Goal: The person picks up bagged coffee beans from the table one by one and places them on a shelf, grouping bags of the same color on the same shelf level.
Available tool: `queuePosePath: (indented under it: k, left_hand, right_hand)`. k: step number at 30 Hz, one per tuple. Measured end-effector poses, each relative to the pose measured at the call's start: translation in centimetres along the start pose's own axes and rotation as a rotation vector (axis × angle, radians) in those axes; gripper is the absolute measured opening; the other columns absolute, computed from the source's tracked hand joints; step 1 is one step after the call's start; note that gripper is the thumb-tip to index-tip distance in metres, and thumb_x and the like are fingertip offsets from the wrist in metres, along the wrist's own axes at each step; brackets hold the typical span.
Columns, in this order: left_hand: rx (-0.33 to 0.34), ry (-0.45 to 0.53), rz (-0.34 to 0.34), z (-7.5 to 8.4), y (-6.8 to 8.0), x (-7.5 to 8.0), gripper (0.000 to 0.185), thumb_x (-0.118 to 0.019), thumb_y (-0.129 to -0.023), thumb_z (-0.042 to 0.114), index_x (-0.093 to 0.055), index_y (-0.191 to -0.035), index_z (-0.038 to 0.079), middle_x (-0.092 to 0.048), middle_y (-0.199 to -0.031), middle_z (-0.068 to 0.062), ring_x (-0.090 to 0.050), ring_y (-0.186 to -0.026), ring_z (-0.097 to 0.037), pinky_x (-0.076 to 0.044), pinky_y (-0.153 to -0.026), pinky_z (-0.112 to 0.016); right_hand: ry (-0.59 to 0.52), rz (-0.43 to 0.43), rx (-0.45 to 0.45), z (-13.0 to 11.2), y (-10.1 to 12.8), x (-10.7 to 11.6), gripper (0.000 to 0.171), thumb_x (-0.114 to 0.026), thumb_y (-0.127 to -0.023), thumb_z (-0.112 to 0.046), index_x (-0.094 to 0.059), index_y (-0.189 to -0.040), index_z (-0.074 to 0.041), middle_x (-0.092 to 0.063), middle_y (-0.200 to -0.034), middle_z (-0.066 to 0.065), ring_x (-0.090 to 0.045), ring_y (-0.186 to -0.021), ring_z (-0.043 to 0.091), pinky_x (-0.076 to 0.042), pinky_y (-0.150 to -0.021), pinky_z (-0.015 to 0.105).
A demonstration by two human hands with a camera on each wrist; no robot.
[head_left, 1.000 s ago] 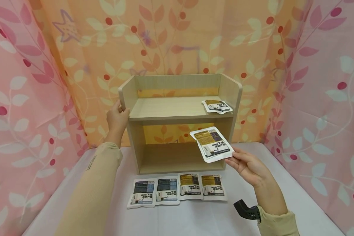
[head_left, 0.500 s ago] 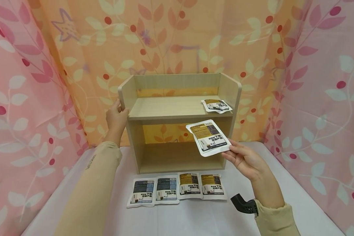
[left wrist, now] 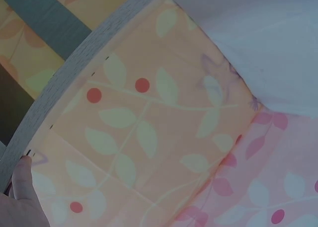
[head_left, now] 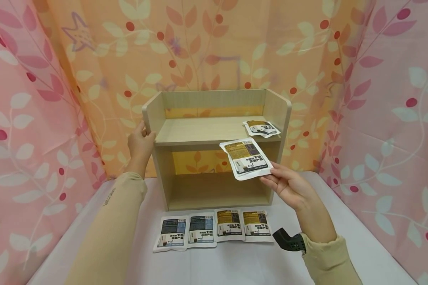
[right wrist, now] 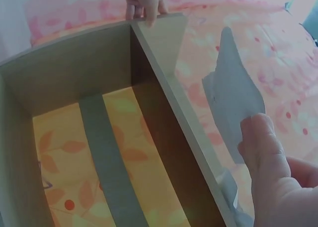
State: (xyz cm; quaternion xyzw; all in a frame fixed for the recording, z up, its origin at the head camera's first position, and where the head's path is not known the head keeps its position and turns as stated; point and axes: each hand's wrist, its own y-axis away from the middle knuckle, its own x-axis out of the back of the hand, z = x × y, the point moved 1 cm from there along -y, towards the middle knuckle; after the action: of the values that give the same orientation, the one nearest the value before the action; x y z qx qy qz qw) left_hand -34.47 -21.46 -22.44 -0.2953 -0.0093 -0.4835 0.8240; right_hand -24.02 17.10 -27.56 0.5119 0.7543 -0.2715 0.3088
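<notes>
Right hand [head_left: 289, 188] grip pinching yellow-labelled pouch [head_left: 246, 158], print illegible; left hand [head_left: 140, 142] clasping shelf [head_left: 214, 134].

Matt pale wood-grain shelf [head_left: 214, 132], glossy plastic sachet [head_left: 246, 158], white cloth table cover [head_left: 235, 265]

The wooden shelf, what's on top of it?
One packet lies flat on the wooden shelf's upper board, at its right end. Whether anything is under that packet cannot be seen.
</notes>
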Motion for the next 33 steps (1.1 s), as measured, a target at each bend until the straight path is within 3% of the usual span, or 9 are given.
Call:
queuePosePath:
  k: [11,13,16,18,20,24,27,30,33]
  left_hand:
    - [0.004,0.014,-0.006,0.1,0.0,0.0,0.057,-0.056,-0.092,0.007,-0.042,-0.147,0.009,-0.053,-0.134,-0.022,-0.052,-0.122,-0.025,-0.044,-0.100,-0.037]
    - [-0.004,0.021,-0.003,0.1,0.0,0.0,0.056,-0.056,-0.092,0.007,-0.043,-0.147,0.009,-0.052,-0.135,-0.021,-0.052,-0.123,-0.026,-0.044,-0.100,-0.038]
    - [-0.002,0.029,-0.012,0.0,0.1,0.0,0.056,-0.056,-0.092,0.006,-0.043,-0.147,0.010,-0.051,-0.137,-0.020,-0.051,-0.124,-0.026,-0.043,-0.100,-0.038]
    - [-0.002,0.027,-0.019,-0.1,0.2,0.0,0.056,-0.055,-0.092,0.006,-0.043,-0.147,0.010,-0.051,-0.138,-0.020,-0.051,-0.124,-0.027,-0.043,-0.100,-0.039]
    - [-0.004,0.026,-0.020,-0.1,0.3,-0.1,0.054,-0.055,-0.092,0.006,-0.046,-0.145,0.009,-0.054,-0.134,-0.021,-0.052,-0.122,-0.026,-0.044,-0.099,-0.039]
    - [-0.012,0.028,-0.013,-0.2,0.3,-0.1,0.051,-0.056,-0.092,0.006,-0.050,-0.142,0.007,-0.057,-0.130,-0.022,-0.054,-0.120,-0.026,-0.045,-0.098,-0.040]
    - [-0.010,0.031,-0.009,-0.1,0.3,-0.1,0.052,-0.055,-0.092,0.006,-0.048,-0.143,0.007,-0.055,-0.132,-0.022,-0.054,-0.121,-0.027,-0.044,-0.099,-0.040]
    - [-0.013,0.028,-0.001,-0.1,0.3,0.0,0.052,-0.055,-0.091,0.006,-0.048,-0.143,0.007,-0.055,-0.132,-0.022,-0.054,-0.121,-0.027,-0.044,-0.099,-0.039]
    - [-0.014,0.026,0.002,-0.1,0.3,0.1,0.053,-0.056,-0.091,0.006,-0.049,-0.143,0.007,-0.057,-0.130,-0.022,-0.055,-0.120,-0.026,-0.045,-0.099,-0.039]
  right_hand:
    - [-0.105,0.116,-0.062,0.0,-2.3,-1.9,0.065,-0.035,-0.100,0.005,-0.003,-0.156,-0.007,-0.067,-0.097,0.020,-0.069,-0.086,0.029,-0.053,-0.086,0.039]
    - [-0.135,0.152,-0.068,0.0,-3.0,-2.2,0.064,-0.034,-0.100,0.005,-0.005,-0.156,-0.008,-0.062,-0.116,0.021,-0.069,-0.083,0.028,-0.050,-0.090,0.037]
    - [-0.164,0.204,-0.065,0.1,-3.8,-2.5,0.062,-0.032,-0.101,0.004,-0.008,-0.156,-0.010,-0.038,-0.148,0.017,-0.069,-0.078,0.027,-0.047,-0.092,0.035]
    - [-0.164,0.237,-0.060,0.2,-4.4,-2.7,0.061,-0.031,-0.101,0.004,-0.010,-0.156,-0.011,-0.020,-0.158,0.009,-0.070,-0.077,0.025,-0.047,-0.092,0.033]
    - [-0.161,0.260,-0.056,0.4,-4.9,-2.9,0.061,-0.032,-0.101,0.003,-0.010,-0.156,-0.011,-0.016,-0.160,0.007,-0.068,-0.091,0.029,-0.046,-0.092,0.033]
    - [-0.169,0.263,-0.053,0.7,-6.0,-3.2,0.057,-0.034,-0.101,0.003,-0.015,-0.154,-0.007,-0.018,-0.160,0.009,-0.042,-0.130,0.027,-0.039,-0.097,0.034]
    - [-0.166,0.251,-0.059,0.9,-6.6,-3.4,0.044,-0.034,-0.102,-0.002,-0.027,-0.146,-0.002,-0.021,-0.159,0.011,-0.027,-0.140,0.022,-0.038,-0.100,0.034]
    - [-0.128,0.264,-0.064,1.0,-7.1,-3.6,0.026,-0.036,-0.104,-0.008,-0.042,-0.129,-0.003,-0.043,-0.143,0.015,-0.037,-0.135,0.024,-0.048,-0.094,0.029]
    - [-0.082,0.287,-0.048,1.2,-7.5,-3.9,0.014,-0.038,-0.103,-0.009,-0.047,-0.113,-0.005,-0.061,-0.108,0.009,-0.050,-0.109,0.021,-0.050,-0.076,0.026]
